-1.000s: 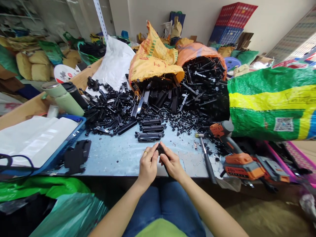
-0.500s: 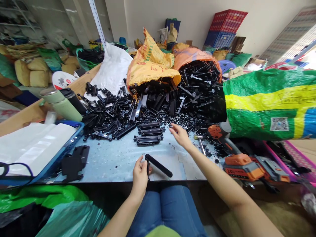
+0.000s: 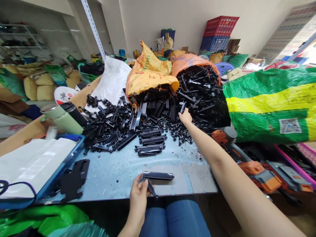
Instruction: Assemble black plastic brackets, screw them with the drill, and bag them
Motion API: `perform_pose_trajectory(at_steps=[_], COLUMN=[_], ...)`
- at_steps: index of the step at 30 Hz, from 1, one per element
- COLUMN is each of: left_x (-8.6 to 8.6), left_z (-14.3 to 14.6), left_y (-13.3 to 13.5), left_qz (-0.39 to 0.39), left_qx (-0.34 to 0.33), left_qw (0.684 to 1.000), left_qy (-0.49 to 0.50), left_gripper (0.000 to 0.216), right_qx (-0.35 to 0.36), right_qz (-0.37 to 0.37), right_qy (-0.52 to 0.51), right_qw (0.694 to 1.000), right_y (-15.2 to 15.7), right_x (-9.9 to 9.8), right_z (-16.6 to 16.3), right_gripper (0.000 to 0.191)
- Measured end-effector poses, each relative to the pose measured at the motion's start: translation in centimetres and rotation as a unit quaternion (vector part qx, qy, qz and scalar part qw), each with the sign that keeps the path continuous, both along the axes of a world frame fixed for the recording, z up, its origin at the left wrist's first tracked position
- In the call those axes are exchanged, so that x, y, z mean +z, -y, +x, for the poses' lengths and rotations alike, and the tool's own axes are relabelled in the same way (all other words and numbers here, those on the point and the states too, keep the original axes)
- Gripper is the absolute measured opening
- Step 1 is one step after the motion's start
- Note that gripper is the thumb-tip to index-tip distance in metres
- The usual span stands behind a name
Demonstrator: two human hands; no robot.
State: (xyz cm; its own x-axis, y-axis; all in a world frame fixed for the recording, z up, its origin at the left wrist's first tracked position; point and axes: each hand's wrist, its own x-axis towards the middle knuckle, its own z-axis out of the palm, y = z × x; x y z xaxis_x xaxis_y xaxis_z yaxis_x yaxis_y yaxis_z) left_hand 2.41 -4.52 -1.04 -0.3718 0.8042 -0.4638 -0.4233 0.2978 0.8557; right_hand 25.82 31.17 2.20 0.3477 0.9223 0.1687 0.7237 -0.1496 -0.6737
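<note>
My left hand, low at the table's front edge, is closed on a black hinged arm. One long bar of it points right and a shorter piece angles down toward my lap. Stretched far forward, my right hand has its fingers closed on a thin black bar with a shiny end at the edge of the heap. Small screws and black bits lie just below that hand. Between my hands several finished-looking black folded arms lie in a row on the blue tabletop.
An orange-yellow sack and an orange sack spill black parts. At right lie a cordless drill and a green-yellow sack. On the left are a blue basket, a pale green flask and a flat black plate.
My right hand has moved forward from the screws to the heap and closed on a bar. The arm in my left hand has turned, its long bar now level. The view has shifted slightly.
</note>
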Motion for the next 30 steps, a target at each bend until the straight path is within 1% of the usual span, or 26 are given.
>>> perform_pose_trajectory(at_steps=[4, 6, 8, 10, 13, 14, 16, 17, 18, 19, 20, 21, 22, 23, 24, 25, 26, 27, 28, 29, 30], left_x=[-0.3, -0.4, -0.4, -0.4, -0.5, -0.5, -0.7, -0.8, -0.8, -0.7, -0.6, -0.3, 0.0, 0.3, 0.7, 1.0, 1.3, 1.5, 1.7, 1.8, 1.9], left_z=[0.1, 0.1, 0.1, 0.1, 0.0, -0.2, -0.6, -1.0, -1.3, -1.7, -2.1, -2.3, -2.4, -2.4, -2.2, -1.8, -1.3, -0.8, -0.2, 0.4, 0.9], left_y=[0.2, 0.3, 0.4, 0.5, 0.8, 1.0, 1.5, 1.8, 2.1, 2.2, 2.2, 2.0, 1.5, 0.9, 0.1, -0.8, -1.7, -2.6, -3.4, -4.0, -4.4], left_qz=[0.000, -0.003, -0.003, -0.002, -0.001, 0.000, 0.005, 0.006, 0.009, 0.015, 0.029, 0.050, 0.078, 0.112, 0.147, 0.176, 0.198, 0.212, 0.219, 0.222, 0.222], left_qx=[0.014, 0.014, 0.008, -0.001, -0.019, -0.028, -0.059, -0.081, -0.103, -0.120, -0.132, -0.143, -0.161, -0.191, -0.235, -0.291, -0.350, -0.401, -0.444, -0.475, -0.496], left_qw=[1.000, 1.000, 1.000, 1.000, 1.000, 0.999, 0.998, 0.996, 0.989, 0.974, 0.945, 0.902, 0.850, 0.799, 0.752, 0.712, 0.676, 0.645, 0.619, 0.599, 0.585], left_qy=[0.004, 0.011, 0.015, 0.017, 0.023, 0.022, -0.001, -0.039, -0.104, -0.194, -0.300, -0.405, -0.495, -0.560, -0.598, -0.615, -0.618, -0.615, -0.610, -0.605, -0.602], left_gripper=[0.061, 0.062, 0.063, 0.062, 0.065, 0.066, 0.067, 0.066, 0.063, 0.060, 0.055, 0.049, 0.043, 0.039, 0.036, 0.034, 0.033, 0.032, 0.032, 0.032, 0.032], right_qx=[-0.006, 0.006, 0.042, 0.094, 0.166, 0.196, 0.271, 0.309, 0.342, 0.368, 0.389, 0.412, 0.442, 0.477, 0.512, 0.543, 0.566, 0.578, 0.581, 0.576, 0.567], right_qz=[0.008, 0.023, 0.035, 0.034, 0.012, -0.003, -0.051, -0.081, -0.107, -0.125, -0.131, -0.129, -0.125, -0.124, -0.126, -0.133, -0.141, -0.146, -0.149, -0.149, -0.147], right_qy=[-0.062, -0.094, -0.124, -0.149, -0.177, -0.189, -0.210, -0.213, -0.205, -0.180, -0.138, -0.086, -0.031, 0.021, 0.067, 0.104, 0.134, 0.162, 0.187, 0.210, 0.231], right_qw=[0.998, 0.995, 0.991, 0.984, 0.970, 0.962, 0.938, 0.923, 0.911, 0.904, 0.901, 0.898, 0.888, 0.870, 0.847, 0.822, 0.801, 0.786, 0.778, 0.776, 0.777], right_y=[-0.7, -0.1, 1.3, 3.6, 8.5, 10.4, 14.3, 16.1, 17.8, 19.4, 20.8, 22.1, 23.4, 24.5, 25.6, 26.6, 27.6, 28.4, 29.1, 29.7, 30.1], right_x=[0.2, 0.6, 0.9, 1.1, 1.0, 0.9, 0.9, 1.1, 1.3, 1.7, 2.1, 2.6, 3.0, 3.4, 3.6, 3.6, 3.4, 3.1, 2.6, 2.0, 1.5], right_z=[0.0, -0.2, -0.5, -0.8, -1.1, -0.9, -0.3, 0.1, 0.7, 1.3, 1.9, 2.4, 2.9, 3.1, 3.2, 3.1, 2.9, 2.5, 2.1, 1.7, 1.4], right_gripper=[0.068, 0.069, 0.062, 0.048, 0.026, 0.024, 0.027, 0.028, 0.029, 0.030, 0.031, 0.032, 0.032, 0.031, 0.031, 0.031, 0.031, 0.032, 0.032, 0.033, 0.034])
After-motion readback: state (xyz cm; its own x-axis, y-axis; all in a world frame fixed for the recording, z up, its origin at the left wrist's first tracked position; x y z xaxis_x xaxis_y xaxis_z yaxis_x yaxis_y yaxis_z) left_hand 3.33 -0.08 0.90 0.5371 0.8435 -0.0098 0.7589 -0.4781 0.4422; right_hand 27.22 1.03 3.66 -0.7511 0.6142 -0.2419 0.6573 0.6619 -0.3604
